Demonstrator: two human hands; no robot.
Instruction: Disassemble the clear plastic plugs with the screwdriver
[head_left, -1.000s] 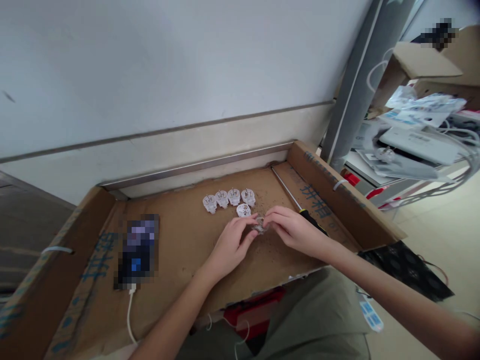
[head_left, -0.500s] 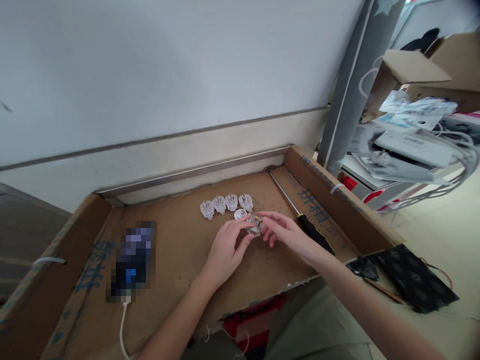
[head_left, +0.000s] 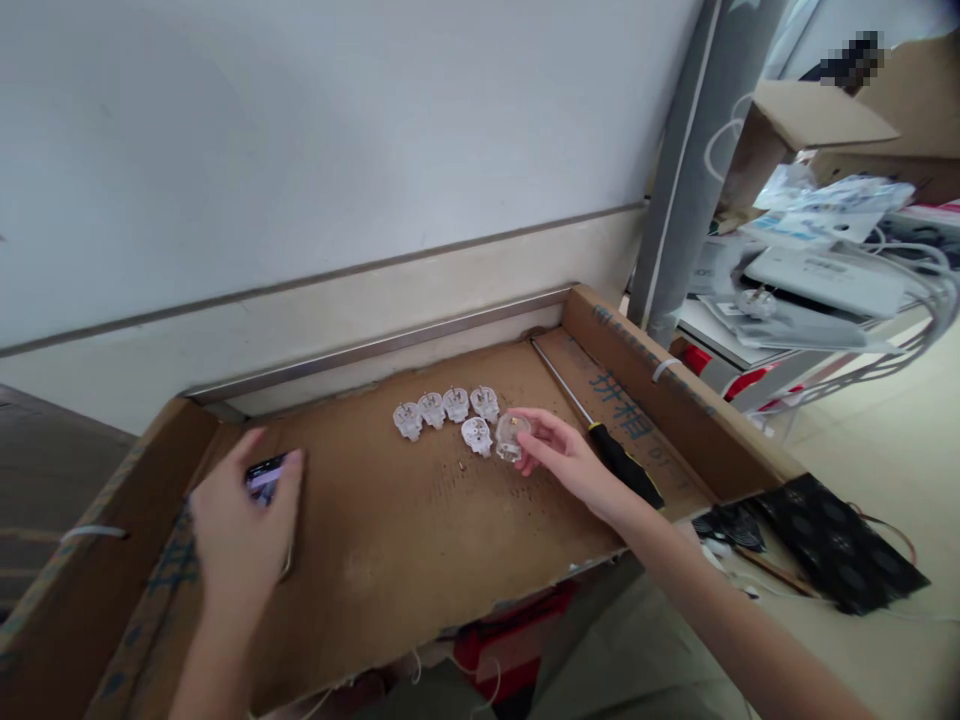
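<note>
"Fingers and thumb of the right hand (head_left: 559, 452) pinch the edge of a clear, round plastic plug piece (head_left: 510, 436)."

"Is it resting on the brown, cardboard-covered surface (head_left: 375, 550)?"

"I can't tell whether its underside touches. It's right of the middle, anyway."

"And the left hand (head_left: 244, 520)?"

"Blurred. It's over a dark, flat phone (head_left: 264, 484) on the left side, thumb and fingers apart, with part of the lit screen showing between them. Whether it grips the phone, I can't tell."

"What's nearest the clear piece?"

"A white, round plastic plug part (head_left: 476, 436), just to its left. Behind that, four white plastic plug parts (head_left: 455, 405) stand in a row, metal prongs up."

"Anything smaller?"

"A tiny brass-coloured piece (head_left: 462, 465) lies just in front of the round part, and dark specks (head_left: 525, 490) dot the cardboard near the right hand."

"Farther right?"

"A long screwdriver with a black-and-yellow handle (head_left: 613, 452) lies beyond the right forearm, its metal shaft slanting toward the far right corner. A brown cardboard side wall (head_left: 675, 420) with blue writing runs beside it."

"And outside that?"

"A grey upright post (head_left: 682, 160), then clear plastic bags (head_left: 836, 210) and pale cables (head_left: 934, 300) piled together."
</note>
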